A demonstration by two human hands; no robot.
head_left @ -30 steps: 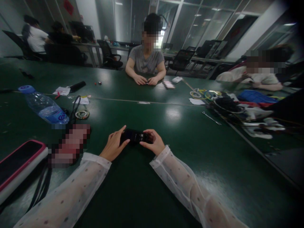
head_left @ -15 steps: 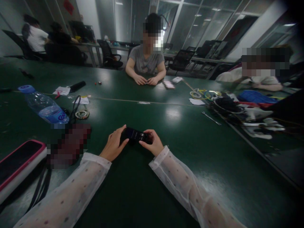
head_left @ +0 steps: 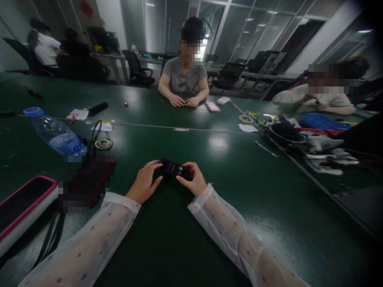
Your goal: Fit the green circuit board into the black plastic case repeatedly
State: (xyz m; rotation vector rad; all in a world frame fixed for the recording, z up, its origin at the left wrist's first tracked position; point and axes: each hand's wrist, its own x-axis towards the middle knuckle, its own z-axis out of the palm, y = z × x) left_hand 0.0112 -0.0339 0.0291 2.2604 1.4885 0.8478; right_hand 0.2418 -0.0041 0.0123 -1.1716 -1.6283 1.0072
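Note:
A small black device with a dark screen showing a few pale marks (head_left: pixel 172 169) is held just above or on the green tabletop in front of me; I cannot tell which. My right hand (head_left: pixel 196 180) grips its right end between thumb and fingers, covering that end. At the device's left end is my left hand (head_left: pixel 143 182), thumb and fingers spread apart. Its fingertips are close to the device's edge, and whether they touch it is unclear.
To the left are a water bottle (head_left: pixel 58 133), a blurred-out dark red item (head_left: pixel 89 179) and a pink-rimmed white case (head_left: pixel 32 203). A wrench (head_left: pixel 266 149) and a pile of cables (head_left: pixel 287 131) lie right. Across the table sits a person (head_left: pixel 185 75).
My left hand's fingers have loosened and drawn back left, baring more of the device's left end. The device has shifted slightly right, still in my right hand.

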